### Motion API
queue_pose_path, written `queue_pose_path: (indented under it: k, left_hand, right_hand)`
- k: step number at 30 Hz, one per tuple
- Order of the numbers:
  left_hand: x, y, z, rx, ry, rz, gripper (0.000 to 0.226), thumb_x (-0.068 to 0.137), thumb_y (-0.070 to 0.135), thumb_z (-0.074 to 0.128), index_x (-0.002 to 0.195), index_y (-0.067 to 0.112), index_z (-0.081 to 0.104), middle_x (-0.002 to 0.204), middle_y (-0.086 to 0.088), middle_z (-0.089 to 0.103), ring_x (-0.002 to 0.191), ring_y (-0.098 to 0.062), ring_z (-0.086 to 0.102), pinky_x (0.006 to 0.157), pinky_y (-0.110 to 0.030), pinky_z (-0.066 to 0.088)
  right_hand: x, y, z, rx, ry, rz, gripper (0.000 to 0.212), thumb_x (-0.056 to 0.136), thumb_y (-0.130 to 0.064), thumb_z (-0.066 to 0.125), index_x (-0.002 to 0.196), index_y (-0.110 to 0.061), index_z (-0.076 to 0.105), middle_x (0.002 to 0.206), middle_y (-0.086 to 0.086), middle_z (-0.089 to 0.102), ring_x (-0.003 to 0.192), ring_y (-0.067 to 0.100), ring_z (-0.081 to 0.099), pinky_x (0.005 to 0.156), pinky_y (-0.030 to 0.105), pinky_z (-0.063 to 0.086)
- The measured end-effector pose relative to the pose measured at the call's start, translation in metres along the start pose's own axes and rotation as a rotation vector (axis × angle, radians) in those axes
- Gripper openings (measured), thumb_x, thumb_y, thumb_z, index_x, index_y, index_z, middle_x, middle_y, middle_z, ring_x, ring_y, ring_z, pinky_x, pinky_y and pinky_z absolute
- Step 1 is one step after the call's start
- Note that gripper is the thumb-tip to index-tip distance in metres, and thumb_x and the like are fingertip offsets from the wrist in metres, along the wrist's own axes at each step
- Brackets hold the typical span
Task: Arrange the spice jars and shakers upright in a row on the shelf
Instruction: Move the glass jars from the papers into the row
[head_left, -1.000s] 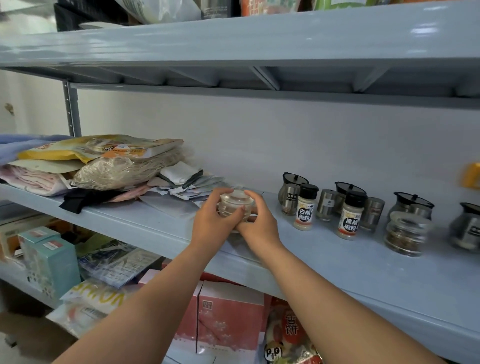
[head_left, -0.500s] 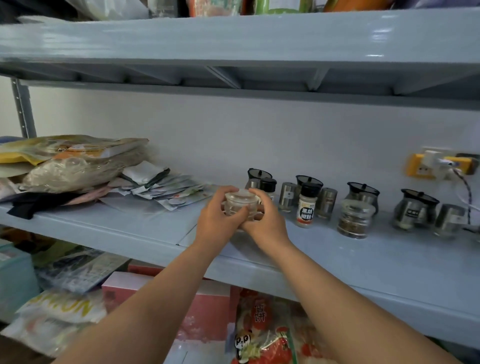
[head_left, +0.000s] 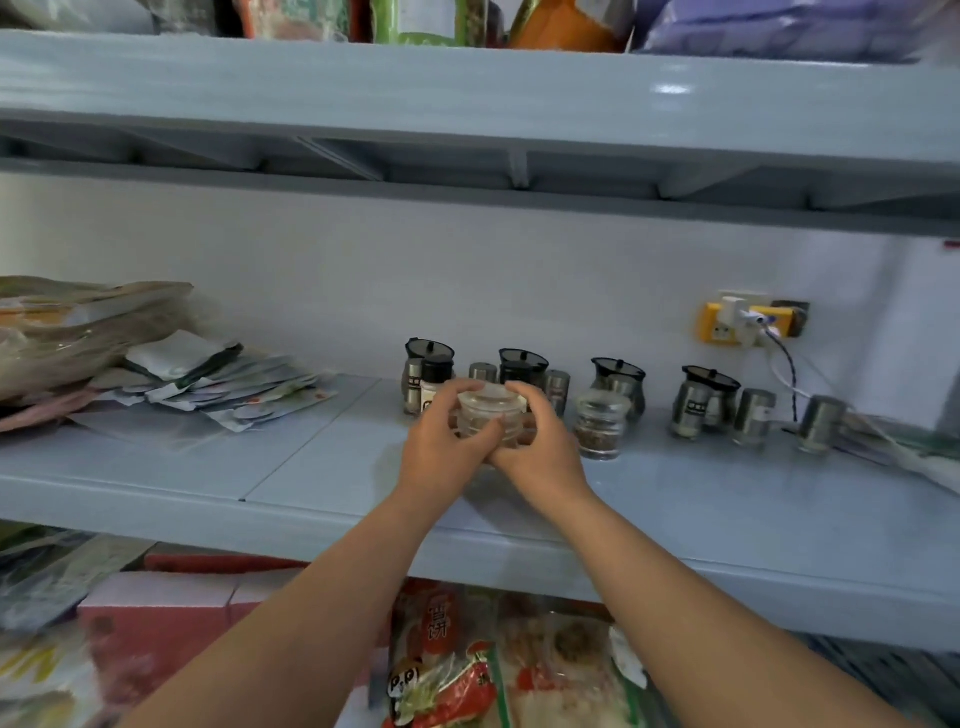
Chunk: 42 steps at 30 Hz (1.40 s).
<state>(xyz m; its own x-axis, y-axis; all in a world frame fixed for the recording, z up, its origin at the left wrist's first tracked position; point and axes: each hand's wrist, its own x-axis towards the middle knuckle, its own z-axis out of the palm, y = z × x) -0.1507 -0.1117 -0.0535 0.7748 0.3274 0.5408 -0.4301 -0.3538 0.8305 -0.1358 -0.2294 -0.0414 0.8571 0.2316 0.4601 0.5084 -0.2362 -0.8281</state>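
In the head view, both hands meet at mid-frame around a small clear glass jar with a clear lid (head_left: 491, 410). The left hand (head_left: 441, 447) wraps its left side and the right hand (head_left: 540, 457) cups its right, likely to hold it level and upright. The jar sits low over the pale blue metal shelf (head_left: 311, 467); whether its base touches is hidden. Just right stands a matching glass jar of dark spice (head_left: 600, 426), probably its neighbour in the row. Steel shakers and black-lidded pots (head_left: 706, 400) line the back wall.
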Motion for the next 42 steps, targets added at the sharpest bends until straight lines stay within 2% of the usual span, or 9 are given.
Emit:
queue_pose_path:
  k: [5,9,15,17,19,22,28,36,42]
  left_hand:
    - [-0.004,0.007,0.041,-0.068,-0.059,0.022,0.034,0.078,0.015,0.072,0.105,0.03,0.057,0.094,0.018,0.063,0.087,-0.003,0.063,0.077,-0.027,0.055]
    - [-0.006,0.011,0.072,-0.111,-0.119,0.016,0.038,0.077,0.012,0.071,0.106,0.031,0.057,0.095,0.017,0.063,0.09,-0.014,0.065,0.078,-0.032,0.055]
    - [-0.008,0.017,0.113,-0.163,-0.215,0.026,0.039,0.08,0.009,0.07,0.107,0.033,0.057,0.098,0.019,0.062,0.088,0.004,0.06,0.069,-0.006,0.048]
    - [-0.008,0.018,0.126,-0.181,-0.242,0.024,0.039,0.08,0.009,0.07,0.108,0.033,0.056,0.107,0.013,0.062,0.094,0.002,0.059,0.07,-0.003,0.045]
    - [-0.009,0.018,0.139,-0.173,-0.26,0.019,0.039,0.081,0.012,0.07,0.11,0.035,0.057,0.116,0.008,0.061,0.1,-0.005,0.058,0.076,-0.007,0.046]
    - [-0.009,0.018,0.156,-0.166,-0.265,-0.005,0.039,0.082,0.015,0.069,0.111,0.039,0.056,0.113,0.009,0.06,0.104,-0.013,0.06,0.087,-0.025,0.051]
    - [-0.003,0.019,0.182,-0.122,-0.291,-0.013,0.043,0.079,0.015,0.069,0.115,0.037,0.059,0.122,-0.002,0.058,0.107,-0.021,0.06,0.094,-0.043,0.052]
    - [0.005,0.018,0.207,-0.106,-0.333,-0.035,0.043,0.081,0.012,0.067,0.12,0.027,0.058,0.12,-0.002,0.056,0.108,-0.017,0.057,0.097,-0.039,0.05]
    - [0.013,0.02,0.221,-0.024,-0.383,-0.016,0.043,0.084,0.016,0.066,0.124,0.027,0.056,0.126,-0.003,0.057,0.114,-0.017,0.054,0.1,-0.037,0.047]
  right_hand:
    - [-0.004,0.015,-0.035,-0.041,0.056,0.031,0.071,0.067,-0.012,0.077,0.129,-0.033,0.047,0.115,-0.008,0.062,0.098,0.008,0.062,0.087,0.031,0.053]
    - [-0.01,0.025,-0.065,-0.055,0.111,0.054,0.064,0.067,-0.012,0.077,0.118,-0.039,0.049,0.103,-0.012,0.061,0.095,0.008,0.062,0.085,0.029,0.054]
    - [-0.015,0.043,-0.102,-0.116,0.191,0.07,0.064,0.069,-0.012,0.076,0.119,-0.039,0.05,0.107,-0.006,0.062,0.094,0.009,0.061,0.079,0.025,0.053]
    - [-0.015,0.047,-0.113,-0.138,0.209,0.081,0.063,0.07,-0.011,0.076,0.116,-0.042,0.047,0.1,-0.012,0.059,0.094,0.011,0.06,0.081,0.028,0.053]
    - [-0.016,0.052,-0.122,-0.156,0.23,0.094,0.062,0.07,-0.011,0.076,0.117,-0.04,0.047,0.1,-0.013,0.059,0.096,0.013,0.06,0.085,0.033,0.053]
    - [-0.015,0.06,-0.132,-0.182,0.266,0.121,0.067,0.07,-0.012,0.075,0.128,-0.033,0.048,0.113,-0.002,0.061,0.103,0.018,0.059,0.091,0.038,0.052]
    - [-0.013,0.069,-0.15,-0.176,0.316,0.145,0.063,0.074,-0.009,0.072,0.128,-0.029,0.049,0.106,-0.002,0.059,0.097,0.016,0.058,0.088,0.033,0.05]
    - [-0.006,0.082,-0.167,-0.186,0.354,0.155,0.061,0.071,-0.01,0.074,0.125,-0.03,0.051,0.094,-0.009,0.058,0.091,0.015,0.059,0.082,0.029,0.049]
    - [0.003,0.091,-0.175,-0.183,0.395,0.175,0.066,0.07,-0.009,0.073,0.128,-0.03,0.05,0.102,-0.006,0.058,0.096,0.016,0.059,0.087,0.031,0.049]
